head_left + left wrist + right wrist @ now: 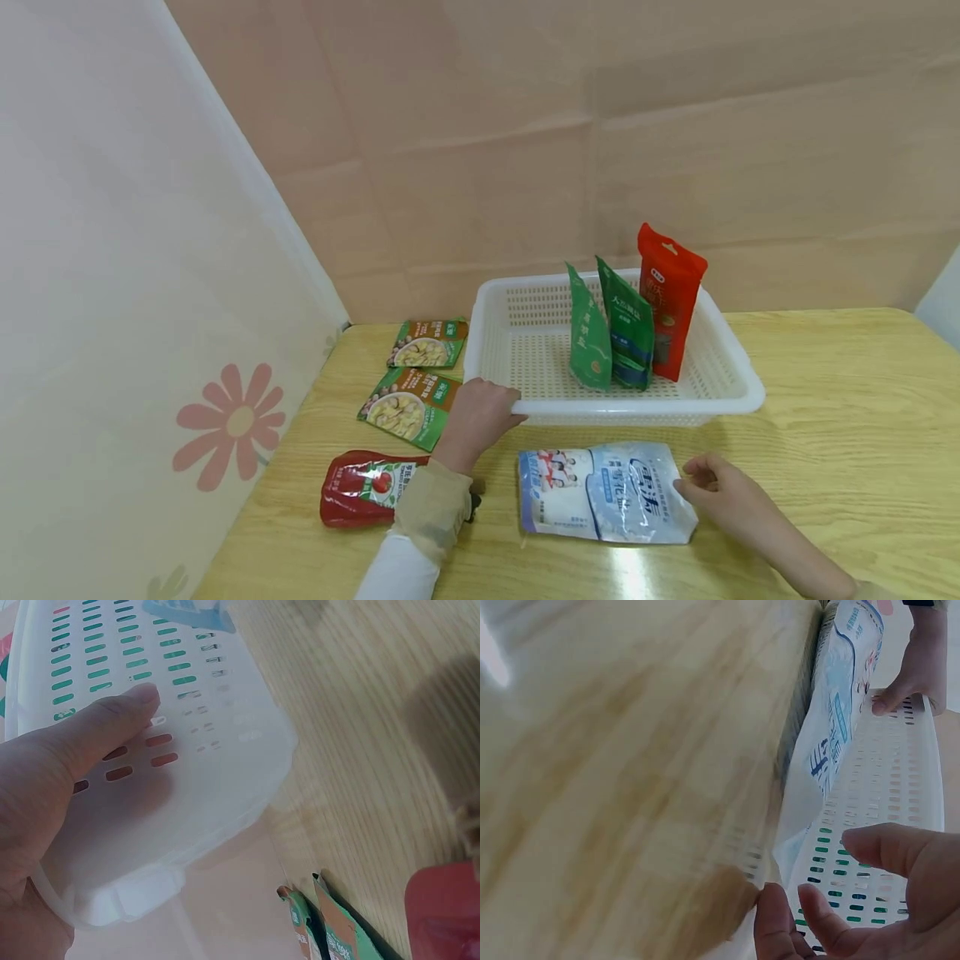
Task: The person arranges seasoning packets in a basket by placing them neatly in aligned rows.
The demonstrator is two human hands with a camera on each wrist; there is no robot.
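Observation:
My left hand (477, 421) grips the near left corner of a white plastic basket (637, 407); in the left wrist view its thumb (112, 724) lies against the slotted wall. A blue-and-white bag (609, 493) with snowy print lies flat on the table before the basket. At that bag's right end is my right hand (723, 496), thumb and fingers parted with a gap between them. In the right wrist view the fingertips (774, 907) are close to the bag's end; whether they touch it cannot be told. Two green pouches (590, 333) and a red bag (672, 300) stand upright inside the basket.
Left of the basket two green-and-orange soup packets (408, 408) lie on the wooden table (840, 400). A red ketchup pouch (367, 487) lies nearer, partly behind my left forearm. A flowered white wall (232, 417) rises at the left, a beige backdrop (600, 150) behind.

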